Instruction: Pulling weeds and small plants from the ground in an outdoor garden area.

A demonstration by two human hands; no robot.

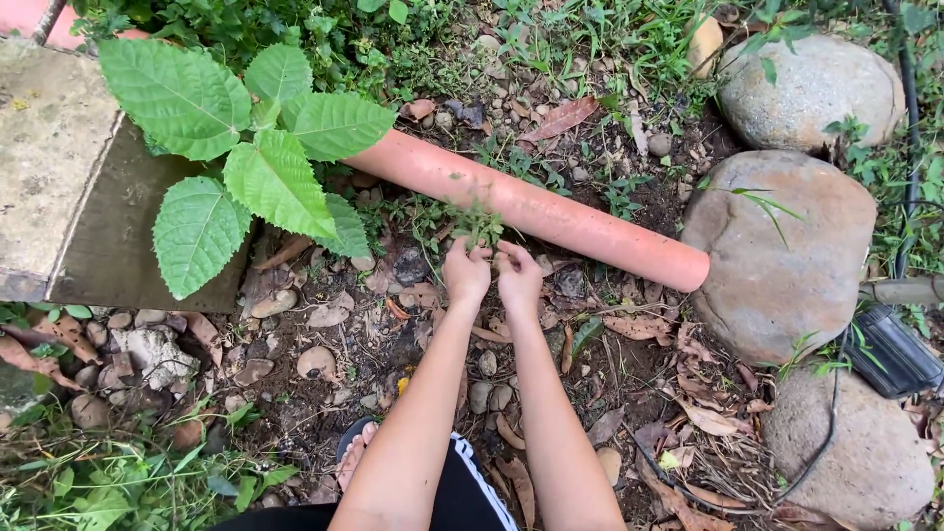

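Far left: a weathered concrete paving slab (pixel 54 157) with a darker sloped edge borders the bed. Beside it stands a young plant with broad, toothed green leaves (pixel 265 147), upright and overhanging the slab's edge. Below it, pale small stones (pixel 152 349) and brown dry leaves (pixel 39 359) lie scattered on dark soil.

Centre: a long salmon-pink plastic pipe (pixel 531 208) lies on the ground, running diagonally from behind the leafy plant down toward the right. Just in front of the pipe grows a small clump of thin green weeds (pixel 472 228), rooted in the soil and touching the pipe's near side.

My left hand (pixel 466 273) is at the base of that clump, fingers curled in; its grip is clenched on the weed stems. My right hand (pixel 517 278) sits just beside it, touching it, fingers likewise closed on the same clump from the right. Both forearms extend straight forward from the bottom of the view. My foot in a dark sandal (pixel 352 454) rests on the soil near the lower edge.

Right: the pipe's open end stops against a large rounded grey boulder (pixel 777 256). A second grey boulder (pixel 811 88) lies above it, a third (pixel 855 457) below. A black hose (pixel 910 108) runs down the far right edge.
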